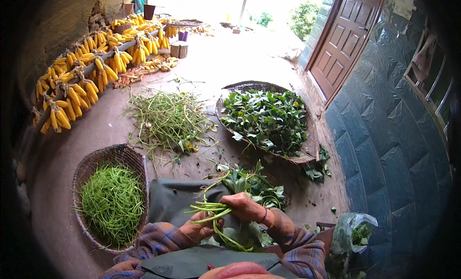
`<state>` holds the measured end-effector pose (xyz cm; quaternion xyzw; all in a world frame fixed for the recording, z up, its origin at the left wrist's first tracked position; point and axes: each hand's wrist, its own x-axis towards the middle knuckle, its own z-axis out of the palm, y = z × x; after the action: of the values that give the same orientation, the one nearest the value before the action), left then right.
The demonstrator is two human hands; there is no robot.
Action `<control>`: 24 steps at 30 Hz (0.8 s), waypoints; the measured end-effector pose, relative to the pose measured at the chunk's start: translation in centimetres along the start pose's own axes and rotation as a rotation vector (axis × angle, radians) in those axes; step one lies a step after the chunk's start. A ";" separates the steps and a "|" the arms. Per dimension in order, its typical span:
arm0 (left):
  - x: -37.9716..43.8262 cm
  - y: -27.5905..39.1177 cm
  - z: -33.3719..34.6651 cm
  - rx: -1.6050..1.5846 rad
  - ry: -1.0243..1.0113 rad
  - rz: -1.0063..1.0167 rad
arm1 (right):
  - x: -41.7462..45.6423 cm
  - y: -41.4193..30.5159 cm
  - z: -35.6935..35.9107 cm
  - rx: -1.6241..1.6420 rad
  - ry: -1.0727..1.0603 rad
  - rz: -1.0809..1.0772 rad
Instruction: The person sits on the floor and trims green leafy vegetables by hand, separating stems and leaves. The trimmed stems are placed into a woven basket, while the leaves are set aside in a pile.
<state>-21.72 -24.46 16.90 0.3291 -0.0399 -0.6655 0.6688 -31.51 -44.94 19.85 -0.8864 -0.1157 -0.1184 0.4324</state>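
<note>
A small bunch of green leaf stalks [212, 209] lies across both hands above my lap. My right hand [242, 206], with a thin band at the wrist, pinches the bunch from the right. Under its left part, my left hand [198, 226] grips the stalks between thumb and fingers. One long vine stem [234, 243] hangs below, and another rises above the hands. Leafy vines [257, 187] are heaped just beyond my right hand, partly on the dark apron [176, 199]. To the left, a woven basket [77, 207] holds cut green stalks [111, 203].
Ahead on the floor lies a pile of stripped vines [171, 120]. Right of it, a wide woven basket [230, 131] bears green leaves [266, 120]. Corn cobs [75, 98] hang from a pole at left. A plastic bag [345, 232] sits near the blue wall [374, 174], past a brown door [342, 41].
</note>
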 end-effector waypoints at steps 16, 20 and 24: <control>-0.4 2.8 -0.7 0.060 0.022 0.144 | -3.4 1.2 0.3 0.774 0.262 0.608; -0.1 2.4 -1.5 0.019 -0.019 0.204 | -2.7 0.4 0.2 0.790 0.224 0.597; 0.8 2.0 -2.6 -0.129 -0.184 0.212 | -2.8 0.2 -0.1 0.765 0.231 0.636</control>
<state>-18.66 -24.37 15.51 0.2170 -0.0927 -0.6196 0.7486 -34.14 -45.44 18.86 -0.6370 0.1734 -0.0274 0.7506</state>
